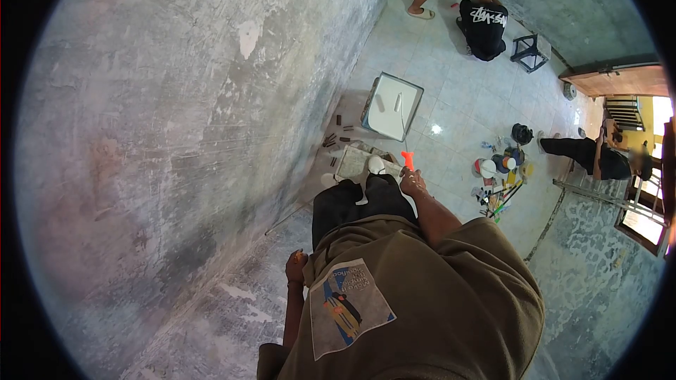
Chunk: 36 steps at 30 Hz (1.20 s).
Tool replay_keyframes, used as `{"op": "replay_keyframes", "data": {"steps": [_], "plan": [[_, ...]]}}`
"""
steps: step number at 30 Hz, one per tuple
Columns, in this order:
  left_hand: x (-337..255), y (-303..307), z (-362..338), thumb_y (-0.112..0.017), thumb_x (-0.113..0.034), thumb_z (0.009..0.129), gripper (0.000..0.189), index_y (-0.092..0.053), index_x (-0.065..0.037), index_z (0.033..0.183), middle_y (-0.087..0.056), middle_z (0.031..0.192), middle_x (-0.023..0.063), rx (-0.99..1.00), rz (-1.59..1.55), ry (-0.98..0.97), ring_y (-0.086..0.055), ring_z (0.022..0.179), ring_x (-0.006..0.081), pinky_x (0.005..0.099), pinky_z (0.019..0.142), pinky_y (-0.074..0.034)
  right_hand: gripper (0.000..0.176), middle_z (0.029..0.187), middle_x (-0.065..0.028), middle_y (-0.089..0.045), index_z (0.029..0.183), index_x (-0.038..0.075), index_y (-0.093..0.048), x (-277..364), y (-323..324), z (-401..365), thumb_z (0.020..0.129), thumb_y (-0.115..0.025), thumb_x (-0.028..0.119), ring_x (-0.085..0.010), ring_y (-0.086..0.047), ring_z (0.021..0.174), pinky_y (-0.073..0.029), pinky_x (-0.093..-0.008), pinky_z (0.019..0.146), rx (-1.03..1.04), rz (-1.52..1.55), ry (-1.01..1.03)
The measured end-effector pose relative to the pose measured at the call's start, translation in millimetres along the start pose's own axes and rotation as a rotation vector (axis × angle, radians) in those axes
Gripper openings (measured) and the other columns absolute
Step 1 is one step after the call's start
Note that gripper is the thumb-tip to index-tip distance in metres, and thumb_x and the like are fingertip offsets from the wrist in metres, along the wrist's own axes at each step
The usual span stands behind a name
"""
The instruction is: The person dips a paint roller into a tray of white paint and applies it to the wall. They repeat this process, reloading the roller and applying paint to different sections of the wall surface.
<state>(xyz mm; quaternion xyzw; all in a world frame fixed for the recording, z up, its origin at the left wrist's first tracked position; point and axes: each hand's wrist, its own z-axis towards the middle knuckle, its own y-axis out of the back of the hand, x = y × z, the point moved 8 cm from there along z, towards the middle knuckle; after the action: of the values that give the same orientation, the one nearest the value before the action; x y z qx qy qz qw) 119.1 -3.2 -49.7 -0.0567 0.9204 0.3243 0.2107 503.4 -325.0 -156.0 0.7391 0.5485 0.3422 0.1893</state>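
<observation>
My right hand (412,183) is closed round the orange handle (407,160) of a paint roller. A thin rod runs from the handle to the white roller head (398,102), which lies in a square container (365,109) of whitish paint on the floor. Low beside my body, near the wall, my left hand (296,267) has its fingers curled; what they hold, if anything, is too small to make out. My feet are on a pale block or board (350,163) just below the container.
A rough grey wall (176,98) rises at the left, with small dark pieces (329,141) on the floor beside it. Cans and tools (503,169) lie at the right. One person crouches (484,24) near a stool (531,53); two other people stand farther off.
</observation>
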Motion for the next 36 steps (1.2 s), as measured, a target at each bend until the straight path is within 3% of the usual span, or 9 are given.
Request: {"op": "replay_keyframes", "data": {"steps": [4,8,10,13,16,31,32,33,36], "plan": [[-6.9,0.5,-0.1,-0.061,-0.030,0.077,0.040,-0.059,-0.008,0.110,-0.063,0.099,0.0121,-0.011,-0.009,-0.039,-0.060,0.091,0.0231,0.0328,0.081,-0.046,0.023,0.104,-0.0236,-0.049,0.100,0.018,-0.052,-5.9,-11.0,6.6,0.087,-0.034,0.020,-0.0407,-0.057,0.092,-0.046,-0.0467,0.080,-0.012,-0.031,0.071],[-10.7,-0.5,3.3,-0.060,-0.030,0.077,0.040,-0.060,-0.008,0.110,-0.063,0.101,0.0119,-0.014,0.048,-0.028,-0.060,0.092,0.0235,0.0333,0.081,-0.046,0.023,0.102,-0.0235,-0.051,0.101,0.017,-0.052,-16.9,-9.2,11.3,0.087,-0.034,0.020,-0.0391,-0.055,0.097,-0.044,-0.0464,0.083,-0.025,0.001,-0.027],[-12.2,1.4,4.3,-0.060,-0.031,0.076,0.041,-0.060,-0.008,0.110,-0.063,0.101,0.0119,-0.022,0.053,-0.046,-0.060,0.092,0.0235,0.0332,0.081,-0.046,0.023,0.099,-0.0226,-0.052,0.100,0.016,-0.052,-26.3,-36.3,22.1,0.087,-0.034,0.020,-0.0384,-0.055,0.097,-0.044,-0.0464,0.084,0.022,-0.059,0.094],[-20.2,0.9,1.3,-0.060,-0.031,0.076,0.041,-0.059,-0.008,0.110,-0.062,0.102,0.0119,-0.015,0.075,-0.027,-0.060,0.093,0.0237,0.0330,0.082,-0.045,0.023,0.102,-0.0225,-0.052,0.100,0.015,-0.052,-8.2,4.3,0.2,0.087,-0.034,0.020,-0.0379,-0.053,0.100,-0.044,-0.0472,0.084,-0.036,0.034,-0.040],[-15.8,0.1,5.7,-0.060,-0.031,0.076,0.042,-0.059,-0.007,0.110,-0.062,0.102,0.0123,-0.020,0.035,-0.041,-0.060,0.093,0.0238,0.0327,0.082,-0.045,0.023,0.103,-0.0224,-0.053,0.100,0.015,-0.053,-8.6,-11.1,7.1,0.087,-0.034,0.020,-0.0385,-0.055,0.096,-0.045,-0.0480,0.080,0.050,-0.061,0.078],[0.9,-11.4,17.2,-0.059,-0.035,0.077,0.038,-0.058,-0.009,0.104,-0.063,0.092,0.0132,-0.012,0.115,-0.113,-0.061,0.087,0.0277,0.0355,0.076,-0.047,0.031,0.105,-0.0207,-0.056,0.108,0.012,-0.052,-19.1,-9.1,11.5,0.078,-0.045,0.010,-0.0369,-0.053,0.101,-0.045,-0.0446,0.084,-0.036,-0.064,0.033],[-17.9,-7.9,9.3,-0.058,-0.036,0.077,0.038,-0.058,-0.010,0.104,-0.063,0.093,0.0135,-0.005,0.156,-0.109,-0.061,0.088,0.0284,0.0357,0.077,-0.047,0.031,0.103,-0.0216,-0.055,0.107,0.013,-0.053,-30.6,-39.9,35.3,0.078,-0.045,0.011,-0.0372,-0.053,0.101,-0.044,-0.0444,0.083,-0.011,-0.142,0.223],[-23.9,-7.0,9.4,-0.056,-0.039,0.076,0.041,-0.058,-0.010,0.105,-0.063,0.095,0.0129,-0.033,0.294,-0.185,-0.060,0.090,0.0284,0.0369,0.079,-0.047,0.031,0.104,-0.0198,-0.055,0.107,0.013,-0.053,-17.5,-11.3,14.3,0.078,-0.044,0.010,-0.0371,-0.052,0.102,-0.044,-0.0446,0.083,-0.023,-0.059,0.044],[-30.0,-0.1,7.0,-0.056,-0.039,0.073,0.045,-0.058,-0.011,0.109,-0.063,0.099,0.0128,-0.025,0.242,0.006,-0.060,0.094,0.0279,0.0363,0.082,-0.046,0.031,0.115,-0.0227,-0.050,0.110,0.011,-0.050,-14.7,-8.8,10.8,0.080,-0.044,0.009,-0.0387,-0.054,0.100,-0.046,-0.0456,0.082,-0.018,-0.057,0.014]]}}
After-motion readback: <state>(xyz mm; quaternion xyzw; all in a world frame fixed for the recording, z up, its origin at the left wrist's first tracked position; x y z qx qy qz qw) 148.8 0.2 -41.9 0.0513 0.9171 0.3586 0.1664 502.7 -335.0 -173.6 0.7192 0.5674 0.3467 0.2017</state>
